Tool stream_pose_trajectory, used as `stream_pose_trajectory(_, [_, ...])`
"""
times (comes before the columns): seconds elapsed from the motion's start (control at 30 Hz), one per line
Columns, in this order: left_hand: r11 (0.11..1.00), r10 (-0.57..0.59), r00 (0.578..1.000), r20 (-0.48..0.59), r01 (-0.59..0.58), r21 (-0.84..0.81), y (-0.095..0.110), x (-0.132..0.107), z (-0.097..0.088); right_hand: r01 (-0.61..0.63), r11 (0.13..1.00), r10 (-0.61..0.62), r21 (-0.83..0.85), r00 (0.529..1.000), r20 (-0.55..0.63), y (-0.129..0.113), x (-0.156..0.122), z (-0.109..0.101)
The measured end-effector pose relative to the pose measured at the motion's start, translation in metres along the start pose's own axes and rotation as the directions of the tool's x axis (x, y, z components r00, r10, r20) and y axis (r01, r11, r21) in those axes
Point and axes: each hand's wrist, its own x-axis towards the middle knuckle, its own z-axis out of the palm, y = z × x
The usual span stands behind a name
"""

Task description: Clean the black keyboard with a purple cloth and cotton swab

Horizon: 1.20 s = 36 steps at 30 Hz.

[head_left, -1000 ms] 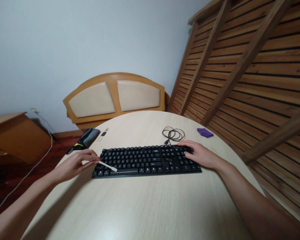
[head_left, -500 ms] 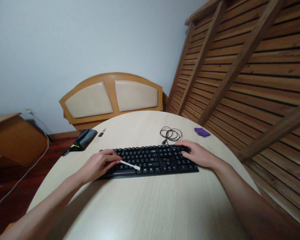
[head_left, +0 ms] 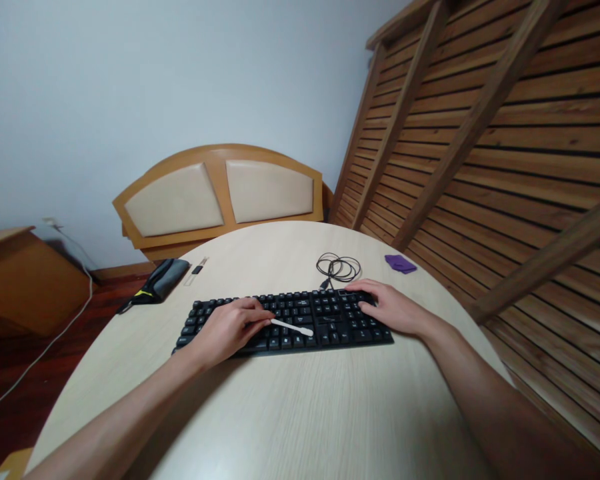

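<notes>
Left grip [head_left: 234, 325] is drawn narrow in a pinch, while the right grip [head_left: 390, 307] lies loosely spread. Beneath them, the pale curved bench [head_left: 320, 407] carries a black keyboard [head_left: 300, 311], lying flat under both grips, with its thin cable [head_left: 339, 269] coiled behind. Smallest is the white stick [head_left: 291, 327], held by the left grip, its tip over the lower rows near the arrow keys. Judging by that spot, most of a left-to-right pass appears done and the number-pad stretch is left, though whether the tip touches keys is too small to tell. Against the earliest frame, left grip and stick have moved rightward from the space bar's left end; right grip stays put.
</notes>
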Motion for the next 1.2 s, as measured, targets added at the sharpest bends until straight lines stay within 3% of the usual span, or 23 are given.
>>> stream_pose_trajectory(0.17, [0.999, -0.027, 0.998, -0.056, 0.028, 0.019, 0.006, 0.009, 0.007, -0.002, 1.0, 0.002, 0.017, 1.0, -0.004, 0.0, 0.0, 0.0])
stream_pose_trajectory(0.33, [0.991, -0.125, 0.989, -0.079, 0.128, 0.033, 0.007, 0.013, 0.008, -0.018, 1.0, 0.018, 0.022, 1.0, 0.0, 0.001, 0.0, 0.0])
stream_pose_trajectory(0.43, [0.986, -0.161, 0.981, -0.108, 0.156, -0.051, 0.013, 0.013, 0.013, -0.02, 1.0, 0.02, 0.021, 1.0, -0.01, 0.002, 0.0, 0.0])
stream_pose_trajectory(0.53, [0.973, -0.165, 0.967, -0.193, 0.128, -0.194, 0.026, 0.011, 0.024, -0.03, 0.999, 0.029, -0.016, 0.995, -0.098, -0.001, 0.002, -0.001])
stream_pose_trajectory(0.7, [0.946, -0.158, 0.946, -0.283, 0.063, -0.318, 0.047, 0.002, 0.045, -0.011, 0.997, -0.005, -0.077, 0.979, -0.204, -0.035, 0.005, 0.01])
stream_pose_trajectory(0.87, [0.938, -0.092, 0.94, -0.328, -0.029, -0.346, 0.055, -0.004, 0.057, -0.071, 0.983, 0.093, 0.172, 0.988, -0.126, -0.084, 0.003, 0.048])
stream_pose_trajectory(1.0, [0.939, -0.043, 0.941, -0.336, -0.078, -0.336, 0.062, -0.006, 0.059, -0.149, 0.895, 0.197, 0.42, 0.978, -0.074, -0.104, 0.002, 0.074])
stream_pose_trajectory(1.1, [0.953, -0.01, 0.956, -0.293, -0.079, -0.292, 0.067, -0.006, 0.058, -0.167, 0.854, 0.229, 0.492, 0.971, -0.069, -0.105, 0.004, 0.077])
stream_pose_trajectory(1.2, [0.982, 0.061, 0.957, -0.282, -0.108, -0.153, 0.066, -0.005, 0.058, -0.201, 0.783, 0.305, 0.588, 0.949, -0.081, -0.094, 0.006, 0.061])
